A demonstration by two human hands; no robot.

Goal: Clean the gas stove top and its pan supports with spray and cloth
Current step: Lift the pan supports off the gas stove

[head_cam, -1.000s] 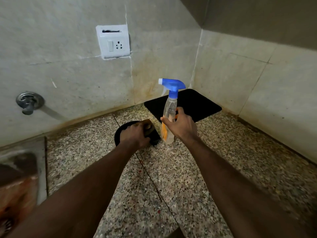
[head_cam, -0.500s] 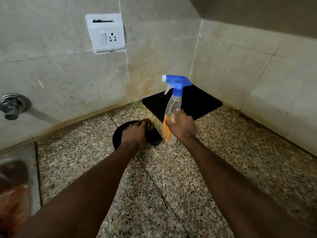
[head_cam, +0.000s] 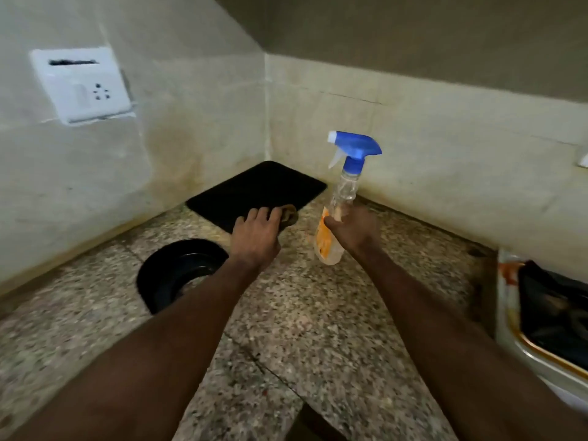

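- Cloth (head_cam: 290, 215) sits at frame centre, gripped by the left hand (head_cam: 256, 237) against a black mat (head_cam: 254, 189).
- I see the right hand (head_cam: 353, 229) clamped round the tilted spray bottle (head_cam: 346, 186), centre-right.
- Stove (head_cam: 547, 316) shows at the right edge.

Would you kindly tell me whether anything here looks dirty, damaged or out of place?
Yes: the stove at the right edge has orange-red stains on its pale rim, the wall behind the black mat shows brownish streaks, and the socket plate has a dark gap along its top.
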